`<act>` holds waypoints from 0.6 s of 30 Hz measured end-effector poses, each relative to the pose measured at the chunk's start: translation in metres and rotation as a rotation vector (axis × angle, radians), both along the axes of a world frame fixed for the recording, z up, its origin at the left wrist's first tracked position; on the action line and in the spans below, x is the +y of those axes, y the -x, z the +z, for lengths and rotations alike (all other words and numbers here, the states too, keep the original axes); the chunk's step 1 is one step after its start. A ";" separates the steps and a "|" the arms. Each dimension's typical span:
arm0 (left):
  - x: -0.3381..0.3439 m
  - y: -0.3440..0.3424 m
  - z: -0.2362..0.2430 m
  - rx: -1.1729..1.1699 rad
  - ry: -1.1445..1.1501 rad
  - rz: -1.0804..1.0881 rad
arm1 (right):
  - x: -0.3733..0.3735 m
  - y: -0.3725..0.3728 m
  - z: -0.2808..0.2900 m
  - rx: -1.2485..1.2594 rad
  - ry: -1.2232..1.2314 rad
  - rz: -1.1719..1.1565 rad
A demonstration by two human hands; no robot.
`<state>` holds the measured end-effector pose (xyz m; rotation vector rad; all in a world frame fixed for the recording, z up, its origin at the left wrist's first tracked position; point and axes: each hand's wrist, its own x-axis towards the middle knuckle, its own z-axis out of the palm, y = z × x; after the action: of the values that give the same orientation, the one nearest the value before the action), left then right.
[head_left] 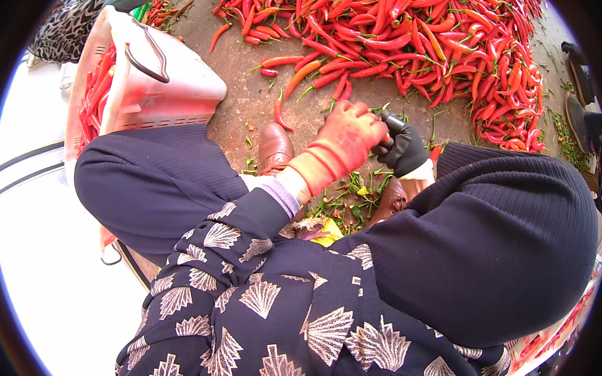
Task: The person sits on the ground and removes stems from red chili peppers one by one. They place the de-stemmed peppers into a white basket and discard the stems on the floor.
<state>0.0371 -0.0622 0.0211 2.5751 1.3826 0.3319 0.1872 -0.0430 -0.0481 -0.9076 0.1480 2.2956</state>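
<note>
My left hand (346,141), in an orange-red knitted glove, is closed with its fingers curled. My right hand (403,146), in a black glove, meets it fingertip to fingertip, thumb and fingers bent together in a pinch. A small red bit shows between the two hands, and a green stem end sticks out near the right fingers; what each hand grips is mostly hidden. Just beyond the hands lies a large heap of red chili peppers (375,36) with green stems. A few loose chilies, such as a single red chili (281,114), lie on the ground nearer my left shoe.
A white plastic crate (165,86) with a dark handle stands at the left, holding red chilies. Green stem scraps (354,196) litter the ground between my brown shoes (275,146). Another person's dark shoes (575,115) are at the right edge. Another container (552,345) sits lower right.
</note>
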 end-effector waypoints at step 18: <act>0.038 0.151 -0.052 0.178 0.464 1.097 | -0.022 -0.003 -0.038 -0.867 -0.875 0.253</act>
<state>-0.1143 -0.0238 -0.0305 1.3151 2.4582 -0.0873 0.1906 -0.0645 -0.0858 -1.3319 -1.2767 1.6520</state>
